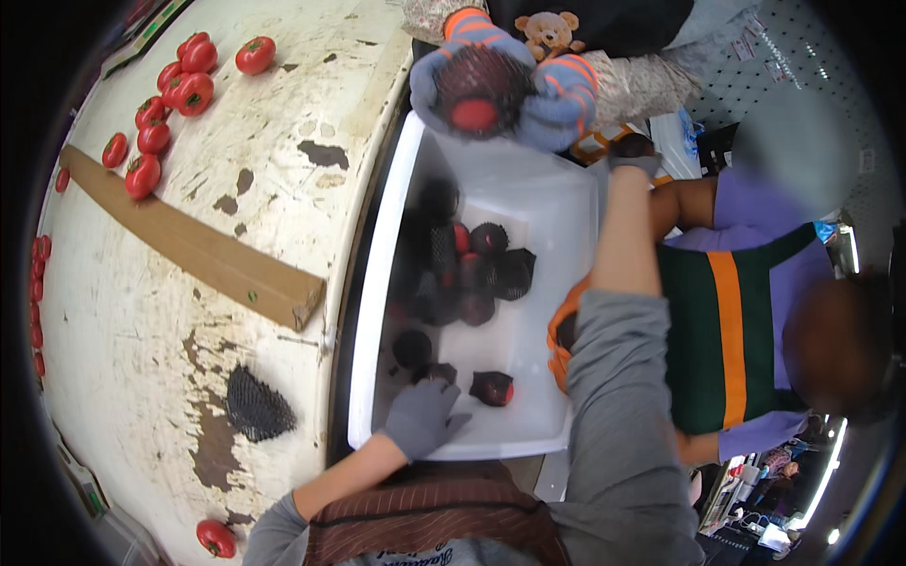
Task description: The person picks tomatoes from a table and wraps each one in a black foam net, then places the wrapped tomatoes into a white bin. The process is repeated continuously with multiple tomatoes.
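Note:
My left hand [425,417], in a grey glove, reaches into the near end of a white plastic bin [517,447], its fingers at a dark netted item [434,373]; whether they grip it is unclear. Beside it lies a tomato in black netting [492,388]. Several more netted tomatoes [511,274] are heaped farther in. My right arm stretches over the bin's right side, and my gloved right hand [635,159] is around a dark, round netted item [631,145]. At the far end, a co-worker's striped gloves [559,102] hold a red item in dark netting [481,92].
Left of the bin is a worn white table [163,297] with loose tomatoes [144,176], a brown cardboard strip [205,247] and a piece of black netting [259,403]. Another person in a green and orange apron [729,339] is close by on the right, an orange-gloved hand [563,339] at the bin's edge.

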Available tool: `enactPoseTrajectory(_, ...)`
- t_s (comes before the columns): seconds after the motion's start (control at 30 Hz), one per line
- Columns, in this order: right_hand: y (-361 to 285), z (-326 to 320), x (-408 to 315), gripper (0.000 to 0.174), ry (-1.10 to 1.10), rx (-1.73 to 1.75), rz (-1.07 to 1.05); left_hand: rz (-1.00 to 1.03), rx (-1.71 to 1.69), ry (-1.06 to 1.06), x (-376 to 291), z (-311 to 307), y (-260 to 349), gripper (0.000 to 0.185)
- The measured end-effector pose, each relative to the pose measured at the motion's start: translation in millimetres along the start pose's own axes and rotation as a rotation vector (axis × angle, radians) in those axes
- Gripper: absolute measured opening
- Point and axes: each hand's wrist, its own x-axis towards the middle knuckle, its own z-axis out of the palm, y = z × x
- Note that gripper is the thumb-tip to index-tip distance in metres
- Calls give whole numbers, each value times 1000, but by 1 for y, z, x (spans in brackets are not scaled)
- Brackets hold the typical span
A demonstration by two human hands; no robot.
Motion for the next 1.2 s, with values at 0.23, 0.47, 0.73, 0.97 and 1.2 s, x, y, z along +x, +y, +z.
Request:
enactPoseTrajectory(0.23,-61,18,90,28,18,-75,-31,-20,-45,-95,-1,8,1,41)
enactPoseTrajectory(0.47,-110,41,29,25,-159,-171,-267,50,45,24,-5,11,8,37)
enactPoseTrajectory(0.73,-61,-34,-276,17,-858,-619,-309,279,87,188,-22,17,19,22)
enactPoseTrajectory(0.97,20,-206,-386,29,-2238,-1743,-166,913,-30,248,-67,44,54,12)
enactPoseTrajectory(1.2,72,-291,-379,30,-2819,-1884,-992,738,-38,272,-69,52,46,10)
